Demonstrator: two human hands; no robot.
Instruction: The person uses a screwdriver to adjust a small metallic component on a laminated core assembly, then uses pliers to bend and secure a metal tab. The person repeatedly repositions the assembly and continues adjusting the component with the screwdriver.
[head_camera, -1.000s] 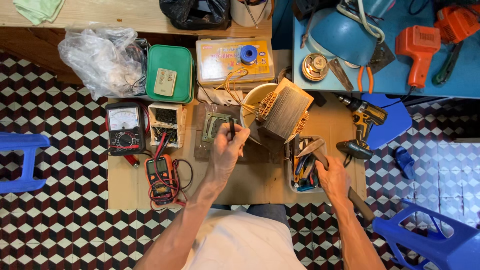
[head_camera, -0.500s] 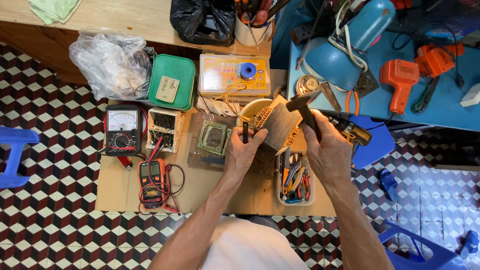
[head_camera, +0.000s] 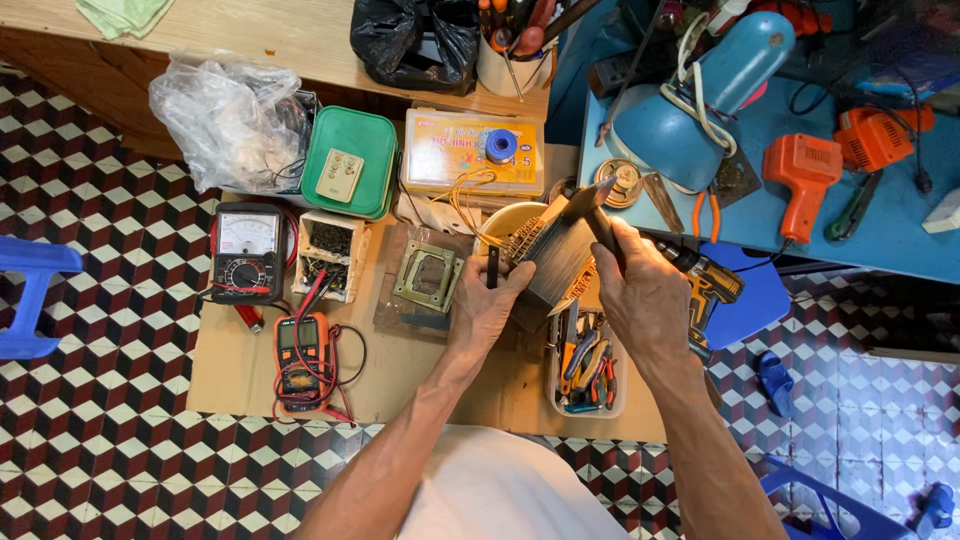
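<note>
My left hand (head_camera: 488, 305) grips a thin black-handled tool (head_camera: 492, 268) held upright against the left side of a laminated transformer core (head_camera: 553, 258) with copper windings. The core stands tilted on the cardboard-covered work surface (head_camera: 240, 375). Just to its right, my right hand (head_camera: 645, 285) is closed around the handle of a small hammer (head_camera: 590, 208), and the hammer's head hangs over the top of the core.
A metal frame (head_camera: 428, 277) lies left of the core. Two multimeters (head_camera: 247, 255) (head_camera: 300, 352), a screw box (head_camera: 330, 250), a green case (head_camera: 350, 160) and a yellow parts box (head_camera: 450, 165) lie around. A tool tray (head_camera: 585, 375), cordless drill (head_camera: 708, 285) and blue lamp (head_camera: 690, 110) are on the right.
My right hand left the tool tray and rose with the hammer to the top of the core. My left hand shifted with the black tool from the metal frame to the core's left side.
</note>
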